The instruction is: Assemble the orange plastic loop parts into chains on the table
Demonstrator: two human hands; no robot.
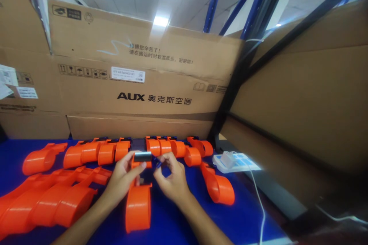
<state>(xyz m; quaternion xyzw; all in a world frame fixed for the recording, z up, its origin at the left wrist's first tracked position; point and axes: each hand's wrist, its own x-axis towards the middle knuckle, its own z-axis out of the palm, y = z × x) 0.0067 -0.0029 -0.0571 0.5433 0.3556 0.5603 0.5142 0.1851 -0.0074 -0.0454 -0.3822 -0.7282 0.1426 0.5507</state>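
Observation:
My left hand (123, 174) is closed on an orange plastic tape dispenser (138, 208), whose wide round part points toward me. Across its far end runs a dark strip with a silvery toothed edge, a blade (143, 156). My right hand (172, 178) pinches a small dark blue plastic piece (156, 161) between thumb and forefinger, right beside the blade end. Whether this piece is joined to the dispenser, I cannot tell. Just beyond my hands lies a dark flat rectangular object (138, 144), partly covered by the dispenser.
Several orange dispensers (106, 154) form a row along the back of the blue tabletop (184, 218), and several more (48, 203) lie nested at left. One dispenser (221, 189) and a white power strip (238, 162) with a cable lie at right. Cardboard (161, 80) walls the back.

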